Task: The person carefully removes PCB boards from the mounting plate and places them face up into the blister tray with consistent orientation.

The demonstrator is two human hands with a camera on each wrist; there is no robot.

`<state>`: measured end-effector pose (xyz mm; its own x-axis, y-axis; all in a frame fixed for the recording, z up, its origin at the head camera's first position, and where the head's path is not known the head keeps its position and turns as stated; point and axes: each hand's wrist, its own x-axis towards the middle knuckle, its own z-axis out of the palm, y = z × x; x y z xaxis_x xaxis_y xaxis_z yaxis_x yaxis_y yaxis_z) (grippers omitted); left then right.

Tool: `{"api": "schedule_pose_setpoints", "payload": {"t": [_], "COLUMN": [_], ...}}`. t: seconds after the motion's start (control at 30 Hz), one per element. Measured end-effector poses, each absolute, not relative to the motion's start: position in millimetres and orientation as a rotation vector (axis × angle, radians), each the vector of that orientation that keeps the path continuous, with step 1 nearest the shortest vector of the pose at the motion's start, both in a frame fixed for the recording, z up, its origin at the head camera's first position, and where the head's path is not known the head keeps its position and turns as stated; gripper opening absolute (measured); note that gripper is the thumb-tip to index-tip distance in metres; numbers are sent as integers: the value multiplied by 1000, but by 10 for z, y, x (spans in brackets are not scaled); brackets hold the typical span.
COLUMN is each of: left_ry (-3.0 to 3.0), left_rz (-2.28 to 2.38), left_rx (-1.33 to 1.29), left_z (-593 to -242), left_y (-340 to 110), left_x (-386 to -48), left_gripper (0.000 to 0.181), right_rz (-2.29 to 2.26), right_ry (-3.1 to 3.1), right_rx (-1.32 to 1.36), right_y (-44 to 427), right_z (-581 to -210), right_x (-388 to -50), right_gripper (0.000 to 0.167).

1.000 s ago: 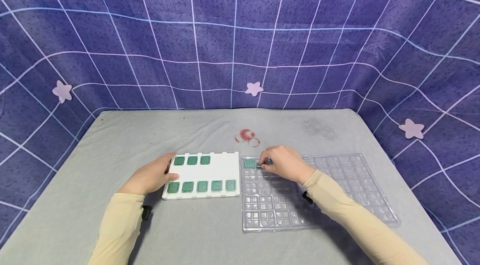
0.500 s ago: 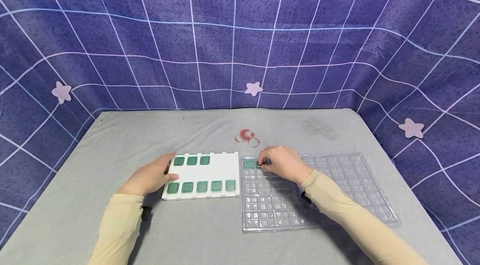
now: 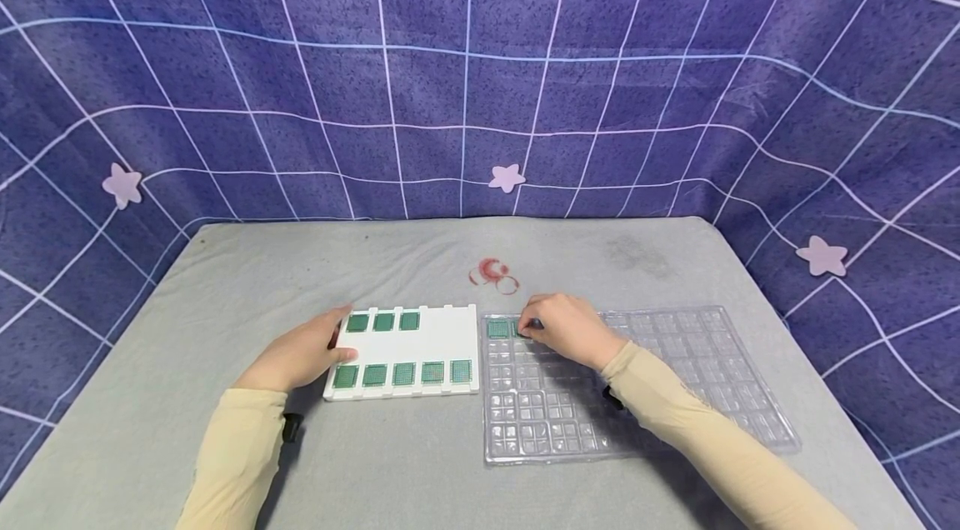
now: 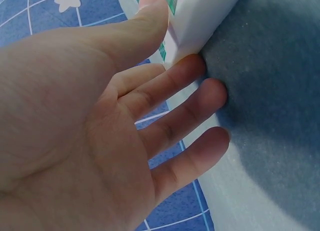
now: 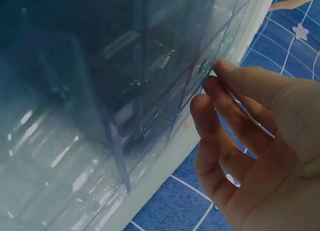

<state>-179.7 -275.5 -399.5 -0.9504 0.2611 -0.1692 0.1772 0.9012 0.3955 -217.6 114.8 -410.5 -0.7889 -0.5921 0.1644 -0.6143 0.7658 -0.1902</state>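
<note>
My left hand grips the left end of a white rectangular tray, its thumb on top, the other fingers at the side in the left wrist view. Green square circuit boards sit on the tray: three along the far edge, several along the near edge, such as one board. Over the far left corner of a clear plastic blister tray, my right hand pinches a small green circuit board in the second compartment of the far row. Fingers mostly hide that board. Beside it, another green board lies in the corner compartment.
The two trays lie side by side on a grey cloth-covered table. Red ring marks show on the cloth behind them. A purple gridded curtain with stars rises at the back and both sides.
The board under my right fingertips has gone from tilted to lower and flatter in its compartment. My right hand has shifted only slightly; the left hand keeps its place.
</note>
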Motion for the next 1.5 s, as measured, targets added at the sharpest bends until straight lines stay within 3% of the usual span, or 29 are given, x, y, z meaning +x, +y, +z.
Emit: {"api": "schedule_pose_setpoints", "payload": {"t": [1.5], "left_ry": [2851], "left_rz": [555], "left_rx": [337], "left_z": [-3995], "left_y": [-2749], "left_x": [-1790], "left_gripper": [73], "right_rz": [336], "right_ry": [-2853], "right_rx": [1012], "right_y": [1135], "right_z": [-4066], "right_x": [-2122], "right_gripper": [8]}}
